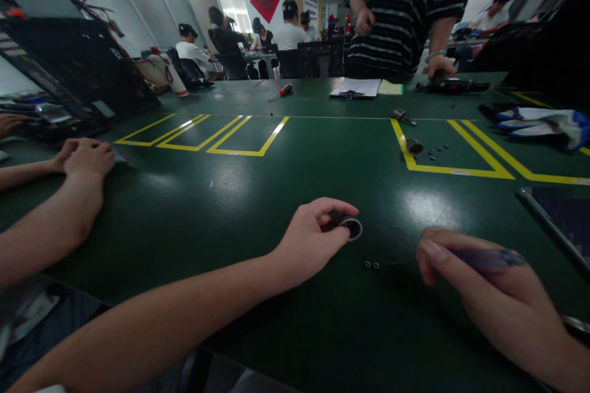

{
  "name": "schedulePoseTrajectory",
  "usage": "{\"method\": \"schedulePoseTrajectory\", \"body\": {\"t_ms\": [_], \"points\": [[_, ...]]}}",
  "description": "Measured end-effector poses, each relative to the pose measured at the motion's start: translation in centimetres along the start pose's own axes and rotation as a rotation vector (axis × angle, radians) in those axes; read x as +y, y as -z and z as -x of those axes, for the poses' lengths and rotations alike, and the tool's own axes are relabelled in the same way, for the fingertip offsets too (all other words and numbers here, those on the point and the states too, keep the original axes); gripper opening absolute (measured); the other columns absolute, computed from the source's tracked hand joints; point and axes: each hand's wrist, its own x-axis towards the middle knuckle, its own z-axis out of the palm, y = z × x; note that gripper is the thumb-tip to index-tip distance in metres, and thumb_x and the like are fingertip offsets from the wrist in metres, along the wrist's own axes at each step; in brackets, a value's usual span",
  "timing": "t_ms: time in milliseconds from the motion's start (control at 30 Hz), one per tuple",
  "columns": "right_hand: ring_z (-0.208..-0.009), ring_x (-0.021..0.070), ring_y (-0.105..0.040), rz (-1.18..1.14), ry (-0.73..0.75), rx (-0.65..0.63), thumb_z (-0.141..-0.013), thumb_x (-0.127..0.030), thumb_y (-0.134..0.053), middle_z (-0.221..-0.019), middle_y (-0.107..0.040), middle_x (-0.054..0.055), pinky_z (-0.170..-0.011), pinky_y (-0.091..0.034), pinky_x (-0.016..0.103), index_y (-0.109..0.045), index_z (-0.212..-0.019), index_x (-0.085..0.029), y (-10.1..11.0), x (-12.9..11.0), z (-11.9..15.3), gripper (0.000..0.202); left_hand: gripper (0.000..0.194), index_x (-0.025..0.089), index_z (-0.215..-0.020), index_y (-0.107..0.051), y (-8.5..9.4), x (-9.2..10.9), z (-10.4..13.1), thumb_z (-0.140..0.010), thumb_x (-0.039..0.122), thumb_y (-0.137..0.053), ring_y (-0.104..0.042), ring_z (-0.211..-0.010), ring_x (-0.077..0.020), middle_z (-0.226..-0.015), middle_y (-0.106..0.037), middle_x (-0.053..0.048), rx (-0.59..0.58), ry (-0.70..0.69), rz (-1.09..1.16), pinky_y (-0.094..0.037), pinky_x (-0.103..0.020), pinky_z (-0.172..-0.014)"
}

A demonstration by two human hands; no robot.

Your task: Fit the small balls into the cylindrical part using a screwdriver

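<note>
My left hand (318,236) pinches a round metal ring-shaped part (353,228) between thumb and fingers, its opening turned toward the right. In my right hand (479,295) is a thin tool with a translucent purplish handle (491,258); its dark, slim shaft points left, low over the green table (258,202). Two tiny metal rings (372,265) lie side by side between my hands, just beyond the shaft's tip. Farther back, a cup-shaped metal part (414,147) rests by the yellow tape, with several small pieces (439,150) beside it.
Another metal part (404,116), a red screwdriver (282,92), a clipboard (355,87) and blue-white gloves (544,123) lie toward the back. A person in stripes (396,12) stands opposite, one hand on a dark tool. Another person's hands (87,156) rest at left. A dark tray-like object (560,221) is right.
</note>
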Motion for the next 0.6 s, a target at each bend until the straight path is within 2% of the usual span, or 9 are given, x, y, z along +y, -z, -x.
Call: {"method": "schedulePoseTrajectory", "body": {"t_ms": [200,333,400,467,600], "points": [[-0.047,0.0093,-0.052,0.016,-0.013,-0.016,-0.088,-0.027,-0.045,-0.054,-0.054,-0.003,-0.043,-0.041,0.020,-0.053,-0.059,-0.021,-0.3,0.5,-0.2,0.031,0.029,0.016,-0.101,-0.061,0.0,-0.1,-0.1,-0.072,0.011,-0.059,-0.065,-0.085,-0.0185,-0.090,-0.068,-0.005,-0.003,0.015,0.014,-0.052,-0.037,-0.082],[-0.051,0.0103,-0.052,0.068,0.021,-0.079,-0.089,-0.026,-0.043,-0.056,-0.053,-0.003,-0.046,-0.042,0.022,-0.051,-0.062,-0.020,-0.4,0.4,0.1,0.029,0.031,0.016,-0.102,-0.060,0.0,0.1,0.0,-0.072,0.010,-0.059,-0.064,-0.085,-0.0182,-0.090,-0.067,-0.005,0.002,0.030,0.029,-0.052,-0.037,-0.082],[-0.053,0.0113,-0.052,0.123,0.104,-0.112,-0.088,-0.020,-0.044,-0.059,-0.052,-0.002,-0.050,-0.042,0.024,-0.050,-0.065,-0.020,-0.5,0.2,0.4,0.023,0.033,0.016,-0.102,-0.058,-0.1,0.2,0.0,-0.070,0.006,-0.059,-0.064,-0.089,-0.0183,-0.096,-0.066,-0.006,0.020,0.025,0.063,-0.052,-0.036,-0.082],[-0.056,0.0124,-0.052,0.203,0.248,-0.124,-0.084,-0.014,-0.046,-0.061,-0.054,-0.001,-0.055,-0.043,0.027,-0.050,-0.069,-0.020,-0.6,-0.2,0.6,0.017,0.034,0.016,-0.099,-0.056,-0.2,0.3,0.0,-0.068,0.004,-0.060,-0.063,-0.092,-0.0182,-0.103,-0.063,-0.007,0.047,0.010,0.088,-0.052,-0.036,-0.083],[-0.054,0.0121,-0.055,0.334,0.484,-0.045,-0.078,-0.006,-0.047,-0.059,-0.058,-0.001,-0.062,-0.045,0.030,-0.053,-0.071,-0.020,-1.0,-0.7,0.9,0.017,0.028,0.015,-0.094,-0.055,-0.1,0.2,-0.1,-0.068,0.006,-0.061,-0.063,-0.088,-0.0172,-0.100,-0.063,-0.007,0.059,0.004,0.093,-0.052,-0.037,-0.082]]}}
